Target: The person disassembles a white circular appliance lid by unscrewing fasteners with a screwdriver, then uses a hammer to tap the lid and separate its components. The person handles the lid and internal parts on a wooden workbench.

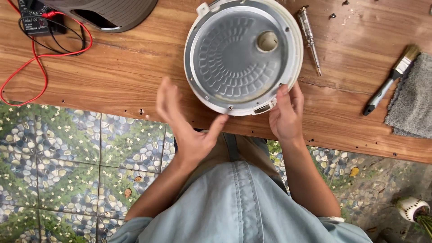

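A round white and grey rice-cooker lid (238,54) lies inner face up on the wooden table (117,76), its dimpled metal plate and a small round vent showing. My right hand (285,112) grips the lid's near right rim, fingers on the edge. My left hand (184,123) hovers open just left of the lid's near edge, fingers spread, thumb tip almost at the rim, holding nothing.
A tester screwdriver (309,38) lies right of the lid. A paintbrush (390,78) and a grey cloth (411,99) sit at the right edge. A black multimeter (36,20) with red and black leads and a dark appliance body (108,13) are at the far left. Below the table edge is patterned tile floor.
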